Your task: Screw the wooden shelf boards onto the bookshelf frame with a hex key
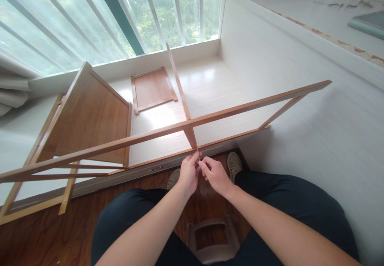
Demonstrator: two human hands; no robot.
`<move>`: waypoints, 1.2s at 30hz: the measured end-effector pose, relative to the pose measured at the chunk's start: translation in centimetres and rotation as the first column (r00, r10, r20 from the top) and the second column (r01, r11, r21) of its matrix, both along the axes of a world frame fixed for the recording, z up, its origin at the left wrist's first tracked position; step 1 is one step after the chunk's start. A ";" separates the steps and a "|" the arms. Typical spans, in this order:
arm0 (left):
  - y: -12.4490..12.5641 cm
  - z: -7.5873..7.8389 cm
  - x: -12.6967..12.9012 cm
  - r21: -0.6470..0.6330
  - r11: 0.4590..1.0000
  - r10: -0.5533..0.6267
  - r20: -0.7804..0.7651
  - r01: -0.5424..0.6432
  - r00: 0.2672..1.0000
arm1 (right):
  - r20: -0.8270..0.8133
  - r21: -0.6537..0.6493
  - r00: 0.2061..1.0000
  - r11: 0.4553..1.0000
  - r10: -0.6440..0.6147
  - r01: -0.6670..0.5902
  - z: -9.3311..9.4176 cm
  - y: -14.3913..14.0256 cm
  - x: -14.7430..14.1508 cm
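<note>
My left hand [189, 173] is closed, fingertips pinched at the lower end of the short upright of a long wooden frame [258, 105]. Right beside it, my right hand [215, 174] is closed too, with thumb and finger pressed together. Between the fingertips shows a thin, light-coloured rod [198, 158], too small to tell its kind; the fingers hide most of it. Just above the hands, the upright [189, 137] joins the frame's long bars, and a small metal fastener [191, 125] shows in the upper bar.
A wooden panel [93, 118] leans at the left; a smaller panel [152, 89] lies on the white ledge [210, 78] by the barred window. A plastic stool [214, 238] stands between my legs. Loose metal hardware [354, 5] and a grey-green flat object [367, 23] lie on the upper-right surface.
</note>
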State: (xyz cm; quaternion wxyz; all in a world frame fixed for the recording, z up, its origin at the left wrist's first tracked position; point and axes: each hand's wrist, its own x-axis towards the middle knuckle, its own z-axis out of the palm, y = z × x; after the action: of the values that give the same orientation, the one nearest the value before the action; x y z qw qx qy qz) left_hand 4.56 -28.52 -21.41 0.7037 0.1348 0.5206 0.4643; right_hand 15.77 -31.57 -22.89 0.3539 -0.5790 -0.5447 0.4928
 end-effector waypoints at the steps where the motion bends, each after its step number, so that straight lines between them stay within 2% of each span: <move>1: 0.0 0.0 0.0 0.005 1.000 -0.008 0.002 0.008 1.000 | -0.004 0.008 1.000 1.000 0.004 -0.004 -0.1 0.0 0.0; 5: 0.0 -0.2 0.1 0.013 1.000 -0.022 0.003 0.022 1.000 | 0.007 0.062 1.000 0.998 0.005 -0.005 0.0 0.0 0.1; 7: 0.1 -0.4 0.1 0.010 1.000 -0.026 0.007 0.026 1.000 | -0.054 0.051 0.999 0.999 -0.009 0.011 0.0 0.0 0.0; 10: 0.1 -0.5 0.1 0.009 0.999 -0.040 0.017 0.040 0.999 | -0.231 -0.046 0.972 0.998 -0.053 0.043 -0.3 0.1 -0.3; 13: 0.1 -0.5 0.1 0.008 0.997 -0.075 0.011 0.075 0.997 | -0.402 -0.163 0.908 0.985 -0.116 0.054 -0.8 0.1 -0.7; 17: 0.0 -0.2 0.2 0.005 0.995 -0.096 0.001 0.096 0.995 | -0.521 -0.260 0.832 0.964 -0.193 0.061 -1.0 -0.1 -1.2; 19: 0.0 -0.1 0.1 -0.016 0.993 -0.114 -0.012 0.114 0.993 | -0.610 -0.325 0.759 0.945 -0.228 0.023 -0.7 -0.1 -1.2; 22: 0.1 0.2 0.0 -0.061 0.987 -0.153 -0.025 0.151 0.988 | -0.774 -0.416 0.568 0.901 -0.279 -0.124 -0.2 -0.2 -1.0; 26: 0.2 0.5 -0.2 -0.056 0.991 -0.126 -0.025 0.124 0.992 | -0.854 -0.459 0.396 0.846 -0.336 -0.271 -0.1 -0.2 -0.6; 31: 0.3 0.3 -0.2 -0.050 0.995 -0.090 -0.042 0.087 0.995 | -0.881 -0.461 0.290 0.817 -0.374 -0.347 -0.4 -0.2 -0.5; 36: 0.4 0.6 0.0 -0.058 0.995 -0.081 -0.052 0.078 0.995 | -0.912 -0.410 0.182 0.818 -0.368 -0.402 -0.4 -0.1 -0.5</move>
State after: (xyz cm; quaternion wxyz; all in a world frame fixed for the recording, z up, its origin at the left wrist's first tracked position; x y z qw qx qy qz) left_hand 4.53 -28.13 -20.86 0.7106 0.1481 0.5466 0.4174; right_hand 15.23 -31.69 -23.25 0.4184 -0.1942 -0.0176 0.8871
